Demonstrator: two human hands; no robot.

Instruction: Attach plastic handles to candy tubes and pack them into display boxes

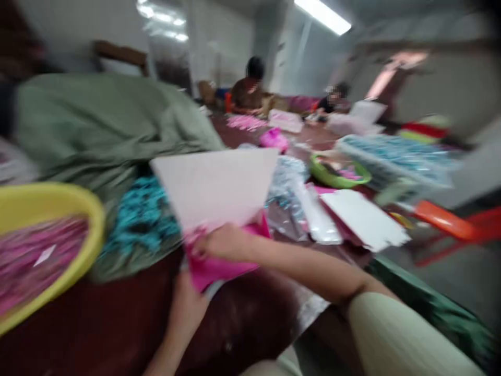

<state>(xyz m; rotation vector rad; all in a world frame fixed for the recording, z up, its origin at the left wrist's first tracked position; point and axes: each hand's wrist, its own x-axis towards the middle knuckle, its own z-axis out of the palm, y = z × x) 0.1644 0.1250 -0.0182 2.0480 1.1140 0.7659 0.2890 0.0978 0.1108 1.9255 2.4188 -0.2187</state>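
A box [219, 188] with its white lid raised stands in front of me; its inside is bright pink. My left hand [190, 297] grips the box at its near left corner, the fingers mostly hidden behind the side. My right hand [225, 243] reaches into the box from the right, its fingers curled down at the left end of the pink lining [223, 269]. Whatever those fingers hold is blurred and hidden. Light pink pieces show beside the fingertips.
At left stand a yellow basin [92, 209] of pink packets and a teal heap [144, 214] on green cloth [117, 115]. To the right lie white cards [364, 216], clear bags [319, 214], a green basket [338, 180] and a tub [391, 162] of blue packets. Two people sit further back.
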